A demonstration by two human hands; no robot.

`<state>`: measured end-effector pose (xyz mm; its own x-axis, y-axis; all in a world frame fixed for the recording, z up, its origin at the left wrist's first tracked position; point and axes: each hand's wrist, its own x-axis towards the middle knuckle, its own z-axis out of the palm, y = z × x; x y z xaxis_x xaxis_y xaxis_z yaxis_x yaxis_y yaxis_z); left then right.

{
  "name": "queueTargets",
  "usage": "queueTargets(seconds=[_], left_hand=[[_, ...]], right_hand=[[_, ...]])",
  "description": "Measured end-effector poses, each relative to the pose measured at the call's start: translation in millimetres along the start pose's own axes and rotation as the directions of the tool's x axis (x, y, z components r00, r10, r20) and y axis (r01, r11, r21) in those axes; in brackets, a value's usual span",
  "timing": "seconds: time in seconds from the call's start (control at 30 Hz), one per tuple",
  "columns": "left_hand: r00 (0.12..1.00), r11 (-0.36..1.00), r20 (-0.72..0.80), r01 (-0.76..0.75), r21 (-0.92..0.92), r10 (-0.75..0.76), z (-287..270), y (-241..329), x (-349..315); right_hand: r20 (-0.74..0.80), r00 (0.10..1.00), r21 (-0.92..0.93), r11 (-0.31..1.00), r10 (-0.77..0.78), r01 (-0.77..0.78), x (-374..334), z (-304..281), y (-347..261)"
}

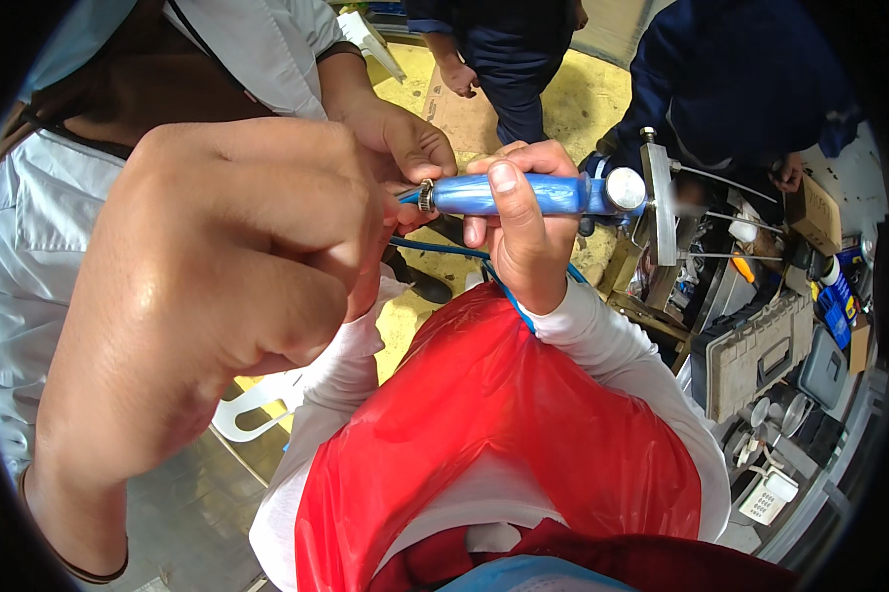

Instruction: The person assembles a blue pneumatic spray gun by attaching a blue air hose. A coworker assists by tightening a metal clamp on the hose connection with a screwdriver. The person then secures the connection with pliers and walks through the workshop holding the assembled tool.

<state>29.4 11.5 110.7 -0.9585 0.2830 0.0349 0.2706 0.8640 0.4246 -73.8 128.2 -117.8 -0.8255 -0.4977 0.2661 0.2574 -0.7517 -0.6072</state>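
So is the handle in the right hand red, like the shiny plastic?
No, the handle in the right hand is blue, while the plastic is red.

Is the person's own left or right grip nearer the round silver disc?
Right. The right grip holds the blue handle, just left of the silver disc; the left grip, mostly hidden behind a co-worker's fist, is farther left.

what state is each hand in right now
Left hand: mostly hidden behind another person's fist, cannot tell.
Right hand: closed, holding the blue handle.
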Motion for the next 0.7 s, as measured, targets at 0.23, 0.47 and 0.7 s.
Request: queueTargets(seconds=[0.23, 0.47, 0.7], left_hand=[[0.995, 0.999, 0.095, 0.012, -0.030, -0.009, -11, 5, 3], [0.986, 0.987, 0.158, -0.071, 0.145, 0.048, 8, 12, 3], [0.981, 0.982, 0.065, -0.176, -0.074, 0.181, -11, -7, 0]], right_hand=[[0.006, 1.000, -0.005, 1.000, -0.002, 0.002, 0, 0, 0], [-0.020, 0.999, 0.008, 1.000, 0.026, -0.026, -4, 3, 1], [0.027, 1.000, -0.006, 1.000, 0.015, -0.015, -5, 4, 0]])
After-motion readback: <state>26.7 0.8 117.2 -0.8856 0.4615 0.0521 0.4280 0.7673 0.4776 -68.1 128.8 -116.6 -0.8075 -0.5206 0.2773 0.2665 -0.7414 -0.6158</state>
